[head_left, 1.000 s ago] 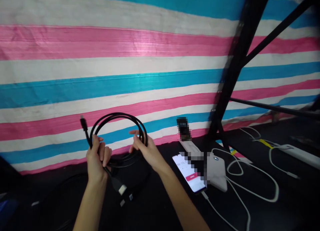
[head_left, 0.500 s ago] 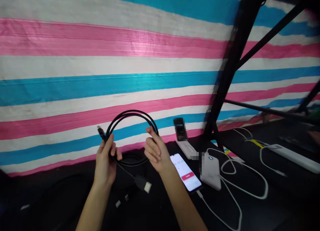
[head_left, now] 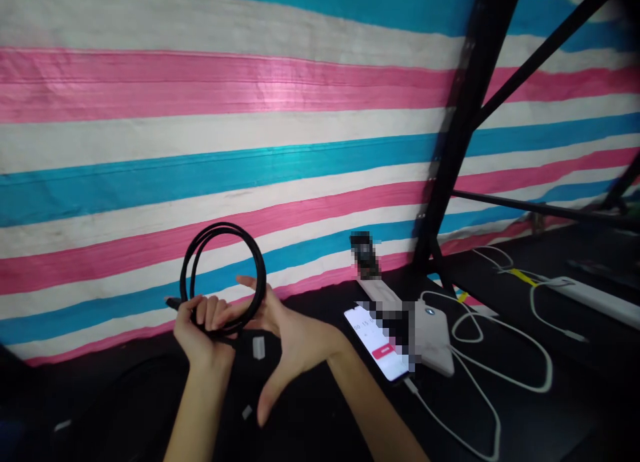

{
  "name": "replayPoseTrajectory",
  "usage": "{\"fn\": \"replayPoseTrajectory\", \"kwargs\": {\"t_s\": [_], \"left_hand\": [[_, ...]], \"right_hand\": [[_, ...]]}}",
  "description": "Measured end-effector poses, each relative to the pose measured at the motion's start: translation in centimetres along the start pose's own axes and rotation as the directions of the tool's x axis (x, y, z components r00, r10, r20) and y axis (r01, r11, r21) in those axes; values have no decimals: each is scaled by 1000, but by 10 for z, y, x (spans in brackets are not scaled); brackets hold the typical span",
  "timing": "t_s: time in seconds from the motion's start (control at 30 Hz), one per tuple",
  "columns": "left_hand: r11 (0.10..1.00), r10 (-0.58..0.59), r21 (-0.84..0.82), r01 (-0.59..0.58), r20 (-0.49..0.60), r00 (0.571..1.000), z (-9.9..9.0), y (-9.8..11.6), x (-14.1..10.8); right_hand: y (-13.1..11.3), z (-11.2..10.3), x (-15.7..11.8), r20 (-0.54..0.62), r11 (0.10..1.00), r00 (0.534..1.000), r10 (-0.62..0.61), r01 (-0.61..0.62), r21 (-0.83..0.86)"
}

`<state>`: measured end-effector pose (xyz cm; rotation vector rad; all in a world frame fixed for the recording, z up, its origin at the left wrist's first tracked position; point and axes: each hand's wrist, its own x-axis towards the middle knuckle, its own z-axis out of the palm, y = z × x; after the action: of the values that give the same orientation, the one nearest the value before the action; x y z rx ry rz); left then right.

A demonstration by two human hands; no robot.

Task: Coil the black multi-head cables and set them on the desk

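A black cable (head_left: 261,275) is wound into a round coil, upright above the dark table. My left hand (head_left: 203,329) is closed around the coil's lower left part. One dark cable end (head_left: 173,303) sticks out to the left of that hand. Beside the coil's lower right side is my right hand (head_left: 297,339), its fingers stretched left at the loops and its thumb spread downward. Whether those fingers press on the cable is hard to tell. A wide metal plug (head_left: 259,347) shows between the two hands, and a small light plug tip (head_left: 247,412) lies lower down.
A lit phone (head_left: 373,342) with a white charging lead lies right of my hands. Past it are a pale power bank (head_left: 434,339), loose white cables and a white power strip (head_left: 600,299). A black metal frame (head_left: 457,129) rises before a striped sheet (head_left: 225,129).
The coil has become smaller and rounder and has moved left. My right hand has turned from a closed grip on the coil's right side to spread fingers, thumb down.
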<state>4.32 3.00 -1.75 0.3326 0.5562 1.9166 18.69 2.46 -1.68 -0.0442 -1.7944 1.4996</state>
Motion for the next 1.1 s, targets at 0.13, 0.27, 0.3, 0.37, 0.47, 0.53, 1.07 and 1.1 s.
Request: {"fn": "replayPoseTrajectory", "kwargs": {"t_s": [0.13, 0.27, 0.3, 0.37, 0.47, 0.53, 1.07, 1.1], "left_hand": [[991, 125, 65, -121, -55, 991, 2, -18, -4], [941, 305, 161, -297, -27, 952, 10, -31, -13], [928, 324, 195, -318, 0, 946, 12, -32, -15], [910, 310, 269, -315, 62, 949, 13, -35, -20], [895, 232, 361, -262, 127, 964, 12, -39, -23], [889, 181, 397, -226, 148, 972, 11, -41, -23], [796, 140, 593, -120, 13, 990, -55, -29, -21], [784, 85, 617, -69, 3, 996, -64, -31, -21]], "right_hand": [[13, 11, 10, -245, 995, 968, -58, 36, -91], [25, 12, 22, -617, 993, 786, -39, 102, 67], [26, 10, 23, -677, 991, 735, -25, 109, 81], [25, 5, 23, -756, 989, 655, -19, 123, 82], [18, -3, 18, -809, 985, 586, -32, 155, 74], [12, -7, 15, -824, 988, 563, -65, 153, 27], [48, -33, 3, -626, 895, 703, 338, -446, -18], [51, -36, 1, -605, 877, 706, 368, -479, -25]]}}
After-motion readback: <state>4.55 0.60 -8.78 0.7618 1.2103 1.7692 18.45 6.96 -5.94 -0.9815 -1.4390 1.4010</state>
